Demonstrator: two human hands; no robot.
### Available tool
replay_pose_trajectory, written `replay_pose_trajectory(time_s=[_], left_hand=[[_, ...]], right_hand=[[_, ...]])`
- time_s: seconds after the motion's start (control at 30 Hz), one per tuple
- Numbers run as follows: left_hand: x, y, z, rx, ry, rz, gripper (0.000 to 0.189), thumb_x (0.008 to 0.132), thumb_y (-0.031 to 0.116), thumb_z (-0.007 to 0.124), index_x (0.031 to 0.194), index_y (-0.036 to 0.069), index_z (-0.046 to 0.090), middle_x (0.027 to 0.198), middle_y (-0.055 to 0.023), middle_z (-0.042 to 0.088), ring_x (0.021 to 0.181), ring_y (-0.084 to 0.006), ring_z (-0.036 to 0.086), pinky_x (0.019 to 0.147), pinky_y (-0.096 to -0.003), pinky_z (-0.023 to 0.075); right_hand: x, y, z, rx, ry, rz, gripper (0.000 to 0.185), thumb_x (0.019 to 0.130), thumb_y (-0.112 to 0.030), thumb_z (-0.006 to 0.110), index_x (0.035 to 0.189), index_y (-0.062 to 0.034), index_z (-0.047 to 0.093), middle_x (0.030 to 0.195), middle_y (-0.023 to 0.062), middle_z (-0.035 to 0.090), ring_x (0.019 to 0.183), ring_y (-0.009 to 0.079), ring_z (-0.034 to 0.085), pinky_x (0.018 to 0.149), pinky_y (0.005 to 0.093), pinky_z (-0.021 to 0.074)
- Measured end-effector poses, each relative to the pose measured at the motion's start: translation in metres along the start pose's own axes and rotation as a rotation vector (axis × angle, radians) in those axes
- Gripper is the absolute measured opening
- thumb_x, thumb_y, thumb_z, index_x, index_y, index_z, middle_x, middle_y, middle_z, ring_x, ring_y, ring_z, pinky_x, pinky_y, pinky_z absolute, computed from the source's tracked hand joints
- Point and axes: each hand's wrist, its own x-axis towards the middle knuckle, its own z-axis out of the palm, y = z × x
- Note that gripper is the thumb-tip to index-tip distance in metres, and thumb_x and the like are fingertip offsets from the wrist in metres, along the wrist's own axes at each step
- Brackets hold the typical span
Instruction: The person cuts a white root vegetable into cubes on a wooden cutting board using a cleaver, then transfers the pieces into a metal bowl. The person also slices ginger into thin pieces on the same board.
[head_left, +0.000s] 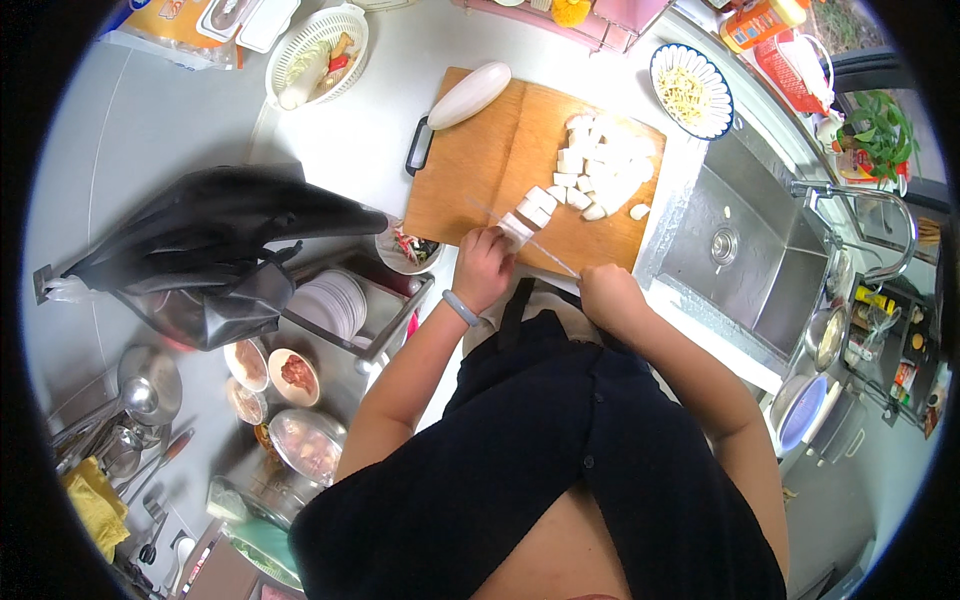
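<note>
My left hand (484, 268), with a bangle at the wrist, presses a white vegetable piece (516, 229) onto the near edge of the wooden cutting board (465, 184). In my right hand (611, 294) is a knife (553, 259); its handle is hidden by the fist. The thin blade, seen almost edge-on, crosses the piece under my left fingers. Cut slices (536, 206) lie just beyond it. A pile of white chunks (600, 169) covers the board's right part. One whole long white vegetable (470, 95), perhaps a peeled radish, rests at the far left corner.
Right of the board is a steel sink (720, 300) with a faucet (892, 225). A fluted plate of pale shreds (690, 91) stands by its far corner. At left are a white colander (317, 56), a scrap bowl (409, 251), a black bag (247, 202) and an open plate drawer (360, 300).
</note>
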Motion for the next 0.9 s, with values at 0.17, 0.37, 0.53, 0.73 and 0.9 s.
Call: replay_pose_trajectory(time_s=[0.17, 0.37, 0.53, 0.73, 0.9], left_hand=[[-0.002, -0.001, 0.004, -0.037, 0.037, 0.013, 0.027, 0.068, 0.003, 0.064, 0.095, 0.000, 0.061, 0.102, -0.0147, 0.057, 0.093, -0.0349, 0.053, 0.083, -0.0424, 0.0459], [-0.003, -0.003, 0.002, -0.055, -0.002, 0.007, 0.031, 0.067, 0.001, 0.065, 0.098, 0.001, 0.060, 0.103, -0.0150, 0.056, 0.096, -0.0341, 0.052, 0.084, -0.0408, 0.0453], [-0.016, -0.002, 0.005, -0.029, 0.094, -0.031, 0.035, 0.069, 0.004, 0.070, 0.101, 0.003, 0.056, 0.106, -0.0172, 0.052, 0.097, -0.0375, 0.050, 0.083, -0.0425, 0.0436], [0.009, -0.006, 0.024, -0.030, 0.152, -0.004, 0.037, 0.068, 0.004, 0.071, 0.103, 0.002, 0.055, 0.106, -0.0169, 0.053, 0.093, -0.0371, 0.050, 0.082, -0.0433, 0.0433], [0.005, 0.000, 0.007, -0.042, 0.164, -0.083, 0.033, 0.067, 0.001, 0.068, 0.099, 0.001, 0.057, 0.104, -0.0159, 0.054, 0.095, -0.0365, 0.050, 0.083, -0.0428, 0.0446]], right_hand=[[-0.004, -0.010, -0.005, -0.031, -0.105, 0.015, 0.017, 0.078, -0.007, 0.053, 0.079, -0.0001, 0.069, 0.081, 0.0232, 0.066, 0.078, 0.0377, 0.066, 0.071, 0.0440, 0.0541], [0.041, -0.012, 0.026, -0.001, -0.031, -0.033, 0.017, 0.078, -0.008, 0.054, 0.078, 0.0002, 0.069, 0.081, 0.0231, 0.066, 0.078, 0.0378, 0.067, 0.071, 0.0443, 0.0541], [0.040, 0.012, 0.019, 0.076, 0.088, -0.015, 0.021, 0.080, -0.015, 0.054, 0.077, 0.0005, 0.068, 0.079, 0.0237, 0.066, 0.077, 0.0389, 0.066, 0.072, 0.0453, 0.0533], [0.038, 0.016, -0.002, 0.028, 0.080, -0.003, 0.021, 0.081, -0.014, 0.053, 0.077, 0.0010, 0.067, 0.079, 0.0237, 0.065, 0.076, 0.0391, 0.065, 0.071, 0.0462, 0.0526], [0.017, 0.006, -0.010, -0.014, 0.084, -0.046, 0.017, 0.079, -0.008, 0.051, 0.077, 0.0000, 0.066, 0.077, 0.0231, 0.065, 0.077, 0.0389, 0.065, 0.070, 0.0462, 0.0527]])
